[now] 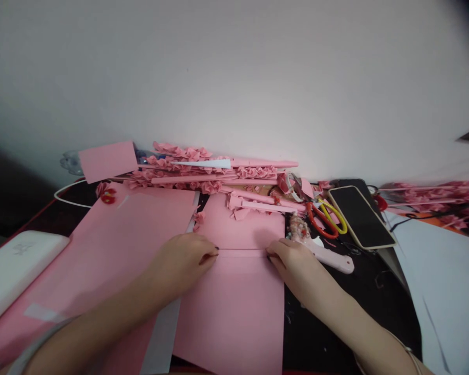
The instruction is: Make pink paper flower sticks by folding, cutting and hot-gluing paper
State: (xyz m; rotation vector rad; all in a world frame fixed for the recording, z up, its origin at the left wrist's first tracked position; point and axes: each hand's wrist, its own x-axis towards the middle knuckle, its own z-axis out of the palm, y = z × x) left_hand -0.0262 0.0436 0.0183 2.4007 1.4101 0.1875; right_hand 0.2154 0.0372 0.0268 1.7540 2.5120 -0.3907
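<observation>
A pink paper sheet (pixel 234 307) lies in front of me on the dark table, with a fold line running across it between my hands. My left hand (pixel 180 260) rests on the sheet's left part, fingers curled and fingertips pressed together on the fold. My right hand (pixel 293 263) sits at the sheet's right edge, fingers bent, pinching the same fold. Both hands press the paper flat against the table.
A larger pink sheet (pixel 121 234) lies to the left. Rolled pink sticks and folded paper flowers (pixel 203 172) pile along the wall. Red and yellow scissors (pixel 326 219), a phone (pixel 359 216), a pink tool (pixel 332 258) and a white case (pixel 11 271) lie around.
</observation>
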